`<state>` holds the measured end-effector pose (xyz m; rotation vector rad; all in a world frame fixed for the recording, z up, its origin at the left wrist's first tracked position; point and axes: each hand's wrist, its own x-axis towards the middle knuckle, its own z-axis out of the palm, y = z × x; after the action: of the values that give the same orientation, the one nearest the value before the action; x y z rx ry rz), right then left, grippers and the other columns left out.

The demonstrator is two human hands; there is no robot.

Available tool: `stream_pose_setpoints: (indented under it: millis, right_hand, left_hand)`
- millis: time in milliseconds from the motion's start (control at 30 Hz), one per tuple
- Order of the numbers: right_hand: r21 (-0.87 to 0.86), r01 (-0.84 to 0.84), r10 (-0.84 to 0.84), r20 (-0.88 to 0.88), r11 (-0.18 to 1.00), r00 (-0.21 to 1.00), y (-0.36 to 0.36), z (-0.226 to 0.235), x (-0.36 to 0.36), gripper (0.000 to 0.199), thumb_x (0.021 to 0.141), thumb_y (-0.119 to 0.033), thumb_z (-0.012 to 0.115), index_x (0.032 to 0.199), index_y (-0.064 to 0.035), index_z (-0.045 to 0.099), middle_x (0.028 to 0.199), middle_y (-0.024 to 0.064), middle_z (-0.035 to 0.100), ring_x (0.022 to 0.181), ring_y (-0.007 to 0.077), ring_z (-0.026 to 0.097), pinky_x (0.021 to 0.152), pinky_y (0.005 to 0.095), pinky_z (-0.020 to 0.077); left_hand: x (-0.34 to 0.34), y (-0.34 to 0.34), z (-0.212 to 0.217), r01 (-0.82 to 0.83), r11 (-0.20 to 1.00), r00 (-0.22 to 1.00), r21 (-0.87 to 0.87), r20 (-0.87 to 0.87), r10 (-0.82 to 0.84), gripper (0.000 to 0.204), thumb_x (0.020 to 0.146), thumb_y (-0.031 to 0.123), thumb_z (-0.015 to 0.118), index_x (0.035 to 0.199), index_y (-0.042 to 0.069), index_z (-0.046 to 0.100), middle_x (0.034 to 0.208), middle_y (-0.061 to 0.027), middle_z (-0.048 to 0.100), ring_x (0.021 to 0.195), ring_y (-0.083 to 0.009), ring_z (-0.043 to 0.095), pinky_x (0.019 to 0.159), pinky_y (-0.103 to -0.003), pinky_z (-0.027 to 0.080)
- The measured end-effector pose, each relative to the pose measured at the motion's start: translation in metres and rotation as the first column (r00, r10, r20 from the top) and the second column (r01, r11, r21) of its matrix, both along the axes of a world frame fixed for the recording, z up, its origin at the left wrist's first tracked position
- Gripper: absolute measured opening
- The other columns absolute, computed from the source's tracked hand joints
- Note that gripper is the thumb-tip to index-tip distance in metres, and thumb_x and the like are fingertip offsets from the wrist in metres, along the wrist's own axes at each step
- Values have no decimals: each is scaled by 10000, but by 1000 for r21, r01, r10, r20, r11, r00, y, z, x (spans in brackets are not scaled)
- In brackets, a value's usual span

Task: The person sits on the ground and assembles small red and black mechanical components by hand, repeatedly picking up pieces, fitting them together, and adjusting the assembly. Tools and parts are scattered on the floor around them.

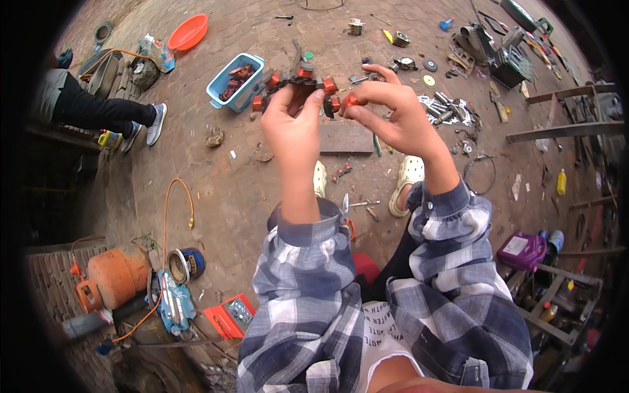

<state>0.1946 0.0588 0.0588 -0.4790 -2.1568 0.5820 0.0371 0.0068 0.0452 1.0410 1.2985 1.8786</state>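
Observation:
In front of me, my left hand (291, 128) grips a dark ring-shaped part with red blocks (304, 71) spaced around its rim; its fingers are closed on the near edge. Just to the right, my right hand (396, 114) pinches a small red piece (350, 99) between thumb and forefinger, beside the part. Its other fingers are raised. Beyond my left hand sits a light blue basin (214, 88) with dark red pieces inside. A flat metal plate (347, 139) lies on the ground below my hands, and a few small red pieces (341, 173) lie between my feet.
A person's leg (98, 108) shows at the left. Metal parts (449, 109) are scattered at the right, near a metal frame (563, 131). An orange gas cylinder (114, 275), a hose (167, 196) and a red case (229, 316) lie lower left; a purple jug (522, 251) stands lower right.

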Motion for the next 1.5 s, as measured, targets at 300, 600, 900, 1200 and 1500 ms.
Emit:
stream_pose_setpoints:
  millis: [300,600,900,1200,1500]
  right_hand:
    - [-315,-127,117,-51,940,992,2,4,7,167,876,-150,600,806,-9,655,773,64,622,720,161,605,785,306,462]
    - [-529,-295,159,-287,796,945,2,3,9,202,910,-156,579,863,29,644,836,77,651,780,126,596,729,270,482]
    - [-595,-465,-14,-626,655,780,11,-13,6,225,941,-176,530,869,15,626,894,106,648,808,140,562,753,278,448]
    - [-682,-503,-214,-682,531,699,25,-14,23,222,936,-195,529,919,5,625,897,89,642,834,133,564,713,257,429]
    - [-485,-567,361,-455,665,814,4,9,29,204,849,-184,571,695,-53,604,609,46,596,624,168,612,1006,405,333]
  left_hand:
    - [5,-3,3,67,987,980,-149,-174,-93,171,802,0,659,967,-43,642,890,-57,686,791,-95,621,724,-241,492]
    - [7,-3,2,80,986,971,-150,-214,-111,164,780,-4,664,930,-63,633,847,-115,696,766,-133,660,707,-263,516]
    - [6,-3,1,78,979,938,-188,-319,-136,167,751,1,681,904,-52,638,773,-132,688,712,-128,655,662,-269,503]
    - [0,-1,-2,286,958,927,11,248,-280,193,805,-28,652,993,-57,623,950,-93,671,853,-168,650,774,-271,514]
    - [-10,5,-8,167,981,808,96,556,-193,218,843,-19,617,1061,-20,604,1018,-108,656,911,-182,644,830,-307,540]
